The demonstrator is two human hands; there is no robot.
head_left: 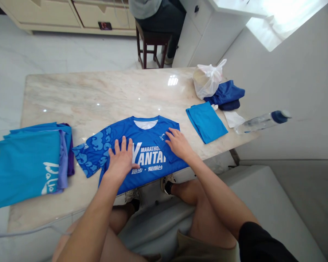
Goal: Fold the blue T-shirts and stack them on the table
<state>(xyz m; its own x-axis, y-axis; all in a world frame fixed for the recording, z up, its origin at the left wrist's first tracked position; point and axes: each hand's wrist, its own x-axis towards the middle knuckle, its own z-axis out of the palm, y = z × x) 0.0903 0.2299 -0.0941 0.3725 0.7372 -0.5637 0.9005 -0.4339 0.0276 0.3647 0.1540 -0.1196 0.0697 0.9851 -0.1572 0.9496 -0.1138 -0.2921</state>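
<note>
A blue T-shirt (150,145) with white "Marathon Yantai" lettering lies front up across the near edge of the marble table (112,91). Its left-side sleeve, printed with cloud shapes, is spread out; the other sleeve is not seen spread. My left hand (122,158) rests on the shirt beside the lettering, fingers spread. On the chest near the small logo lies my right hand (178,143), its fingers apart and touching the fabric. Neither hand grips anything.
Folded shirts (24,160) are stacked at the left. A folded light-blue cloth (207,122) lies right, near a white plastic bag (207,80), dark-blue clothes (226,92) and a water bottle (259,123). Beyond the table, a person sits on a stool (153,38).
</note>
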